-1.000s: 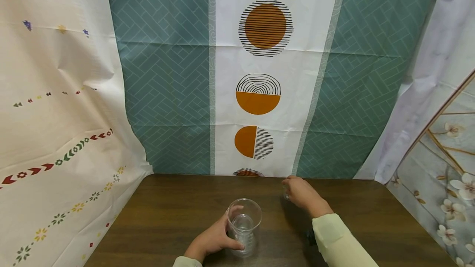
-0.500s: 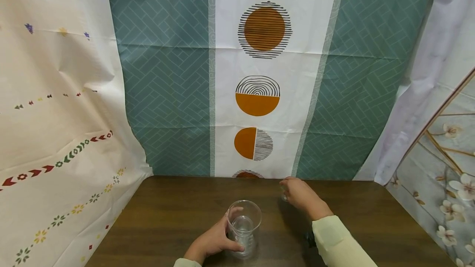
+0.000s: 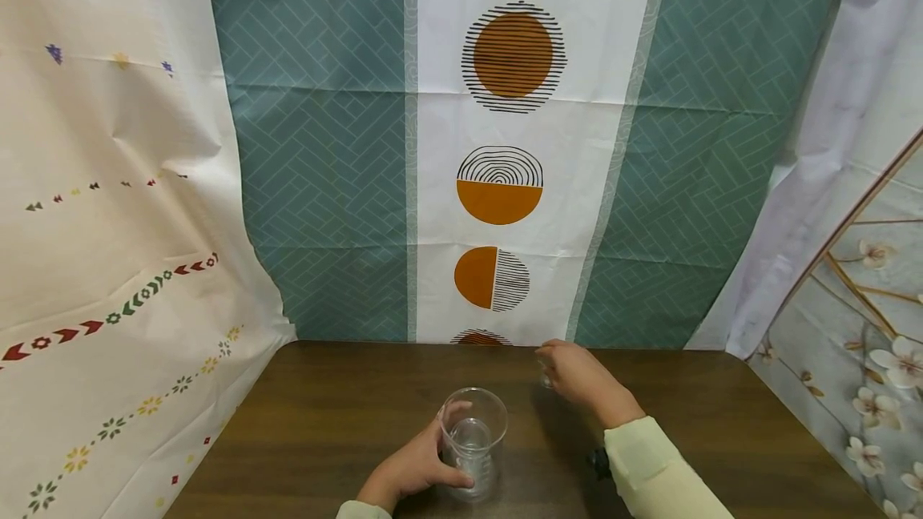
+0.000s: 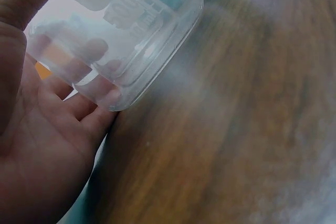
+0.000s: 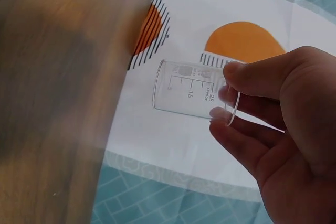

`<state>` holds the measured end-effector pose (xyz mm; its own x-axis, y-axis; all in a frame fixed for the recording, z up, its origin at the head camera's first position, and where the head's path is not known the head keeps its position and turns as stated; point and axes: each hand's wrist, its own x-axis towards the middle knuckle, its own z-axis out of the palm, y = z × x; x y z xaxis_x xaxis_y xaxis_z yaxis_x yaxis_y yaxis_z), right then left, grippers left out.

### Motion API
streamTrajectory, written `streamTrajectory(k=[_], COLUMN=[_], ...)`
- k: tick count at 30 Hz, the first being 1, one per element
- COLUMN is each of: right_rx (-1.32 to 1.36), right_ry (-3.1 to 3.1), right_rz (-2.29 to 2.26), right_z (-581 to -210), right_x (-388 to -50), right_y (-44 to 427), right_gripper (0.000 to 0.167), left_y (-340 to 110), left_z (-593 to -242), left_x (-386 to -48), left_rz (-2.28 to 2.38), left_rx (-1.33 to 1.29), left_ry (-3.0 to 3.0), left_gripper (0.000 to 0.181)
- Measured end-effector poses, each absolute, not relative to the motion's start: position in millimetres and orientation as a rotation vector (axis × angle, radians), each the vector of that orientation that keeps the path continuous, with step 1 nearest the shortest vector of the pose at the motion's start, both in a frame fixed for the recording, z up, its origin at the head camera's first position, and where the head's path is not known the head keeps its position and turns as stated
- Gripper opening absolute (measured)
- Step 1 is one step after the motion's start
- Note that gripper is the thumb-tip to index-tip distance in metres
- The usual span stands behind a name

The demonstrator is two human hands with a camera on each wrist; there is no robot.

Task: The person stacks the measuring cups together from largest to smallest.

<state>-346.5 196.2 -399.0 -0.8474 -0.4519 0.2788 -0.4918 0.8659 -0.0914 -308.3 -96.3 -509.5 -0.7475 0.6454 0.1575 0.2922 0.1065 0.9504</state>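
In the head view my left hand (image 3: 421, 459) grips a large clear beaker (image 3: 485, 455), thumb in front and fingers behind it. A ring shows inside this beaker; I cannot tell whether it is the base or something nested there. White printed marks show on its wall (image 4: 152, 30) in the left wrist view. Farther back on the right, my right hand (image 3: 580, 375) pinches a small glass beaker (image 5: 184, 90) near its rim, between thumb and fingers. White graduations mark its side, and it is held just above the table, apart from the large beaker.
A dark brown wooden table (image 3: 339, 399) lies beneath both hands. Behind it hangs a green and white cloth (image 3: 324, 183) with orange circles. Patterned cloths also close in the left side (image 3: 130, 247) and right side (image 3: 851, 327).
My right hand has shifted slightly to the left with the small beaker. My left hand and the large beaker stay in place.
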Motion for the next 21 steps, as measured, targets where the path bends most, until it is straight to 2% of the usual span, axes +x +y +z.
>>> streamTrajectory(k=[21], right_rx=[0.837], right_ry=[-2.731], right_rz=[0.168], right_z=[-382.0], right_x=[-332.9], right_y=[185.5], right_gripper=[0.027], left_y=[-96.7], left_z=[-509.8], left_x=[-308.3], left_rz=[1.679], left_rx=[0.914], left_ry=[2.088], left_gripper=[0.090])
